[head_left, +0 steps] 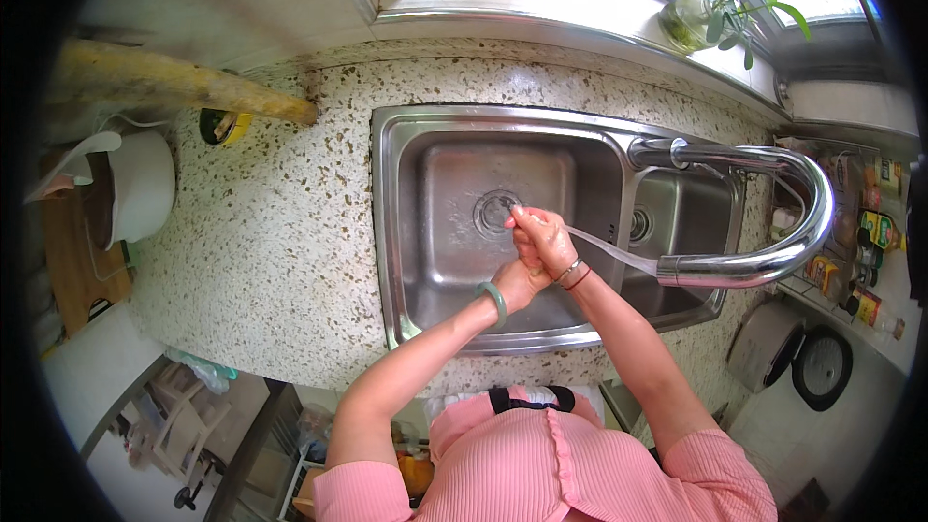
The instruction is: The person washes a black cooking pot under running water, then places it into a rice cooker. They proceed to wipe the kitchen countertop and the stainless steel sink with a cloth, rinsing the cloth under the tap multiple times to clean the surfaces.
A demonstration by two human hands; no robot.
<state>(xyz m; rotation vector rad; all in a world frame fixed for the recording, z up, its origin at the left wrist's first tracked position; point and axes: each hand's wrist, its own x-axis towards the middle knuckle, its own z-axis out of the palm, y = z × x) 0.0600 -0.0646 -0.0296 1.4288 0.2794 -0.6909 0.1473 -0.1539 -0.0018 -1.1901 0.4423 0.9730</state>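
Both my hands are together over the large basin of the steel sink (379,222), in the stream of running water (614,249) that arcs from the chrome faucet (744,271). My right hand (543,238), wet, has its fingers curled closed; what lies inside them, if anything, is hidden. Against its heel and wrist my left hand (520,284) is pressed, closed around it, with its fingers partly hidden. A green bangle (495,304) circles my left wrist. Thin bracelets (572,273) are on the right one. Beyond my fingers is the round drain (495,213).
The speckled counter (280,261) surrounds the sink, with a smaller basin (677,232) on the right. A wooden post (193,87), a white pot (140,188) and a cutting board (77,251) are left. Bottles fill a rack (851,271) at right; a plant (691,24) stands on the sill.
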